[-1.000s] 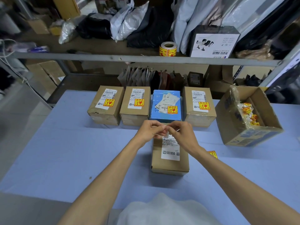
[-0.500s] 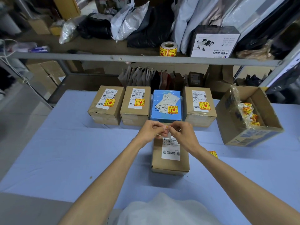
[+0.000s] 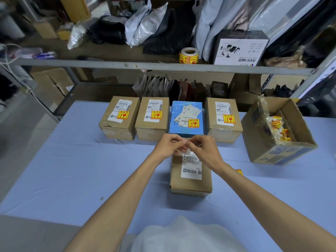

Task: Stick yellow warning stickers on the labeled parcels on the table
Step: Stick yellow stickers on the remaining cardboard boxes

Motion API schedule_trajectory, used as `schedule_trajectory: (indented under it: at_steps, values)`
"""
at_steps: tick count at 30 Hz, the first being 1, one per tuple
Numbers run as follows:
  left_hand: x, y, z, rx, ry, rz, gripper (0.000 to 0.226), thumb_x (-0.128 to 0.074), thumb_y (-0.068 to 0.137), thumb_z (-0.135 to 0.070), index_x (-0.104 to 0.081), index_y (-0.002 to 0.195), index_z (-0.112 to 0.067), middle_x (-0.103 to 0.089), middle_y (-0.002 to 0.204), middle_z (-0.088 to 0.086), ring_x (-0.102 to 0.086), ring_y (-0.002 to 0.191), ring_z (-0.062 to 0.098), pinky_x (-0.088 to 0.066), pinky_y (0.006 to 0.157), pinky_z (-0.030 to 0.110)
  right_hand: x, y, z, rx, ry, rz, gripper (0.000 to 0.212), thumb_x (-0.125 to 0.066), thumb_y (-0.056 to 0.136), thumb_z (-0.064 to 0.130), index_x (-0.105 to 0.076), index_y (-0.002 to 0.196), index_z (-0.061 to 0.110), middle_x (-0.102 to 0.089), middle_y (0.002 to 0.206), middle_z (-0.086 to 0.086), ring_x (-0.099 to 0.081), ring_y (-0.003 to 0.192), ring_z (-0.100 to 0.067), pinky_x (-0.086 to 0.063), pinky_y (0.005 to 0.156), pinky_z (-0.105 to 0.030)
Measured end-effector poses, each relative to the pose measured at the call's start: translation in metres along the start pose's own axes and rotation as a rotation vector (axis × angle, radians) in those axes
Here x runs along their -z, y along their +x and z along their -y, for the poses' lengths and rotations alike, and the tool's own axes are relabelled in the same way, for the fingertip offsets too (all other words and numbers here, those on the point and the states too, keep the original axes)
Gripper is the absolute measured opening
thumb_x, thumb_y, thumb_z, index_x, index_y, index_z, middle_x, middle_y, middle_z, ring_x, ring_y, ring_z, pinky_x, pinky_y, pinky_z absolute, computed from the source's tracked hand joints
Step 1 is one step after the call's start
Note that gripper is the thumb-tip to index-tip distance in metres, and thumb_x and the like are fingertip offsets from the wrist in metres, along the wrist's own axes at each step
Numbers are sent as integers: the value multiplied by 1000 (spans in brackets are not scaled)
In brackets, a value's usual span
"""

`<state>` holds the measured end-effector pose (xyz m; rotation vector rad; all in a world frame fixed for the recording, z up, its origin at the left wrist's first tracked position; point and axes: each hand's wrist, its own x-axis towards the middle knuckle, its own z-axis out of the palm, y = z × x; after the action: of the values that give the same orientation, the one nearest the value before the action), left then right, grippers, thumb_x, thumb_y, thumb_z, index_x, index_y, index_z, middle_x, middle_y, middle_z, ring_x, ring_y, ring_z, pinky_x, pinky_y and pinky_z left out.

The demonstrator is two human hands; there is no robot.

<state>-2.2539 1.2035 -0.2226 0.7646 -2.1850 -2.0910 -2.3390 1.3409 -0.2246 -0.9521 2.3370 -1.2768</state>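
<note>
I take the plain brown cardboard parcel with a white shipping label (image 3: pixel 190 171) as my landmark on the pale blue counter (image 3: pixel 72 170); it carries no yellow warning sticker yet. Just above its far end my left hand (image 3: pixel 170 145) and right hand (image 3: pixel 202 150) meet, fingertips pinched together on a small pale slip (image 3: pixel 185 142), which I judge to be a sticker being peeled from its backing. Next comes freeing it cleanly and pressing it flat onto the label below. Beyond the parcel stands a row of four boxes, three brown and one blue (image 3: pixel 186 118), each already stickered. To its right sits an open carton of loose yellow stickers (image 3: pixel 278 128), and one spare sticker (image 3: pixel 239 172) peeks from behind my right forearm. My fingers hide the slip's face, so I cannot tell its colour.
</note>
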Motion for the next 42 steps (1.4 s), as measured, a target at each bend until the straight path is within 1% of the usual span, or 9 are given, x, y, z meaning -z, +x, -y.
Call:
schedule_trajectory:
  at_steps: [6,12,16,21,25,29,36,40,42]
  values:
    - [0,0,0,-13,18,11,14,-62,92,-13,-67,99,-2,-72,80,7,-71,71,13,-56,65,25,0,0,0,-2,-21,3,15,-65,88,22,-75,85,11,-69,70,8,-63,65,-2,-46,59,-10]
    - [-3,-1,-4,-10,11,-7,10,-64,90,-13,-67,94,-4,-71,79,7,-70,69,13,-51,55,18,1,0,2,-14,-40,-6,14,-60,89,17,-71,84,10,-64,67,8,-59,62,-3,-42,59,-14]
    - [-7,3,-3,-10,18,-13,6,-59,91,-11,-64,90,-7,-70,79,8,-70,72,17,-57,73,33,0,2,1,-23,-46,-27,13,-61,88,17,-69,82,9,-65,68,3,-59,62,-8,-46,58,-22]
    - [-12,6,-4,-26,11,-18,16,-60,93,-25,-61,88,-11,-71,82,2,-70,76,13,-56,80,35,-1,2,4,-15,31,-65,12,-65,88,22,-67,82,12,-67,69,5,-62,63,-6,-50,59,-18]
    - [-10,7,-5,-72,24,-40,16,-60,93,-26,-60,85,-13,-69,82,1,-68,76,10,-55,75,29,1,4,6,-52,155,-47,11,-64,88,19,-69,83,10,-70,72,-1,-67,65,-13,-57,61,-28]
    - [-8,9,-5,-93,-12,-58,13,-58,94,-19,-59,88,-8,-66,84,2,-66,77,11,-54,71,19,3,4,9,-122,279,-65,9,-60,88,6,-67,82,3,-70,71,-10,-67,61,-17,-54,57,-24]
    - [-11,11,-4,-68,-55,-107,7,-59,93,-10,-59,95,-3,-64,86,7,-64,75,12,-57,69,20,2,3,10,-117,338,-89,8,-62,86,4,-64,93,6,-68,72,-16,-67,63,-25,-58,62,-33]
    - [-11,11,-4,-64,-55,-132,9,-64,90,-11,-62,94,-3,-65,80,4,-64,70,10,-56,69,21,4,3,11,-138,344,-90,14,-73,83,15,-66,90,6,-69,75,-13,-67,65,-20,-59,62,-31]
    - [-11,11,-5,-63,-60,-130,9,-63,90,-10,-63,95,-2,-65,80,5,-64,70,11,-56,69,21,4,4,10,-143,344,-80,12,-73,82,10,-65,90,4,-68,76,-15,-67,64,-20,-59,61,-31]
